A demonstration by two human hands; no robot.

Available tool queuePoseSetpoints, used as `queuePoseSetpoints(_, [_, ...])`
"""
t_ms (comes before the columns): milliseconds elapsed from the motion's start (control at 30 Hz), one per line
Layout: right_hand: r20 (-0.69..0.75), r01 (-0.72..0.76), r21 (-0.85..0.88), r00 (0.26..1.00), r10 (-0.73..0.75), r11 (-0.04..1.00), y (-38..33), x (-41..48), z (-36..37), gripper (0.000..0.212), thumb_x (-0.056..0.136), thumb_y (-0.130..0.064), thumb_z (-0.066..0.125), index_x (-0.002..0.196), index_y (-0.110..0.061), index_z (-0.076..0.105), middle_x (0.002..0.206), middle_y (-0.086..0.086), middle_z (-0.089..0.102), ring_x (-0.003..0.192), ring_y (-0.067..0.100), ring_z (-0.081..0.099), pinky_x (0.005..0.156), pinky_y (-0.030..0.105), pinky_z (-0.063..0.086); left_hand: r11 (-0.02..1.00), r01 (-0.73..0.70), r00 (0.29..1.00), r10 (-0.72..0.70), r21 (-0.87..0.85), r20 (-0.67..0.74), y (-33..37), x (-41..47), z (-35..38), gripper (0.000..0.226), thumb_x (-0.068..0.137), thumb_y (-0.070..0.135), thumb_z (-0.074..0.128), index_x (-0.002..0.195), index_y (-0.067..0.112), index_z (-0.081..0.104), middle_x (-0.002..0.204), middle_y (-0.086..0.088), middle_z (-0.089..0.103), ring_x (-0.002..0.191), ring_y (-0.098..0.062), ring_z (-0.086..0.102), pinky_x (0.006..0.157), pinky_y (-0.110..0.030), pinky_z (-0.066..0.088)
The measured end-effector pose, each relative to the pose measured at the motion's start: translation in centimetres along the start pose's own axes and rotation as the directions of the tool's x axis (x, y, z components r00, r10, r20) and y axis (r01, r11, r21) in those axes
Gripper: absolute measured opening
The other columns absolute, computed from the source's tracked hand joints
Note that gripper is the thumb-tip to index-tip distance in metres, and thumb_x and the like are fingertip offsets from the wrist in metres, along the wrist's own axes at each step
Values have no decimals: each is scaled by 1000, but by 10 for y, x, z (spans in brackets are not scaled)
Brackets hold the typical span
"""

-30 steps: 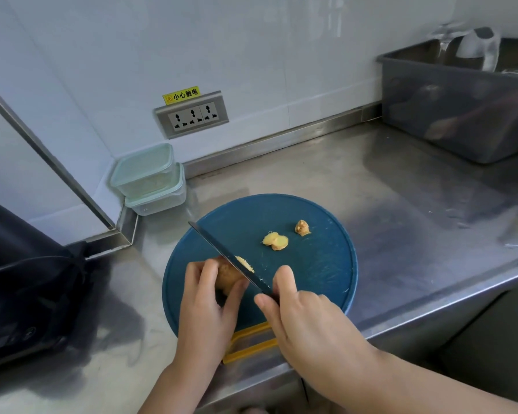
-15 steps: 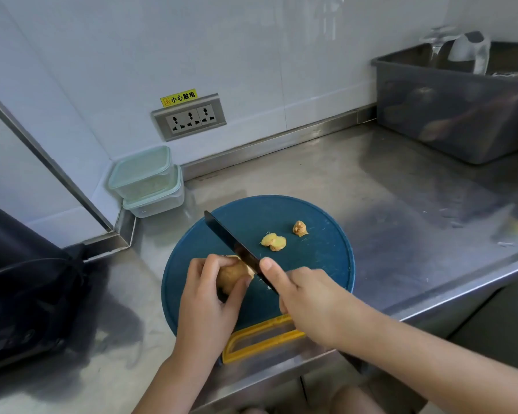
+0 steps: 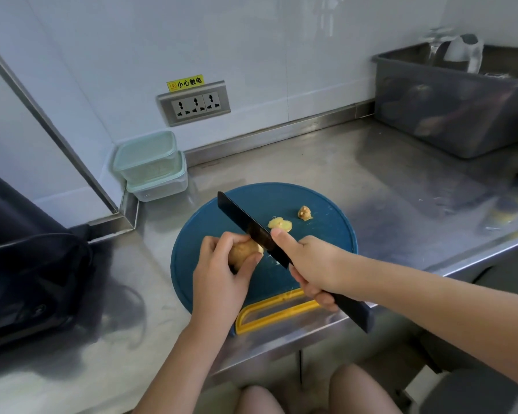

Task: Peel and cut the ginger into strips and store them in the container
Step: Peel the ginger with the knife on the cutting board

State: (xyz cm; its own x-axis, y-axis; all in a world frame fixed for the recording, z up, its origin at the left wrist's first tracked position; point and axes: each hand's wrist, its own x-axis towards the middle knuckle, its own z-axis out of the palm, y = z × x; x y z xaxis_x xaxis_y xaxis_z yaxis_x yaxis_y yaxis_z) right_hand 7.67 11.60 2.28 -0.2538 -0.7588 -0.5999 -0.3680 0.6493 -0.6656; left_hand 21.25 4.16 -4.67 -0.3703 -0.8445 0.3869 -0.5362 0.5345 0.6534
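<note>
Left hand (image 3: 222,265) curled round the ginger (image 3: 243,251), thumb and fingers pinching it over the left half of the round blue cutting board (image 3: 326,234). Right hand (image 3: 313,264) wrapped round the black knife (image 3: 245,224) handle, index finger stretched along the blade's spine. Blade ran diagonally up-left and met the top of the ginger. Two pale peeled slices (image 3: 279,224) lay on the board just right of the blade, a knobbly offcut (image 3: 305,212) a bit further right. Two stacked lidded containers (image 3: 150,165) sat in the back-left corner of the steel counter (image 3: 386,186), apart from the board. Grey bin (image 3: 449,115) at back right.
</note>
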Motion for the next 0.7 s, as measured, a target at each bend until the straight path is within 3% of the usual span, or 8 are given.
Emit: queuePoseSetpoints(700, [58, -114, 67, 992, 111, 991, -27, 15, 0, 62, 93, -70, 23, 65, -16, 37, 45, 0, 34, 37, 16, 28, 44, 22, 29, 999, 7, 1000, -7, -40, 13, -7, 2, 2, 27, 81, 33, 71, 104, 26, 58, 97, 7, 48, 82, -6, 49, 64, 0, 37])
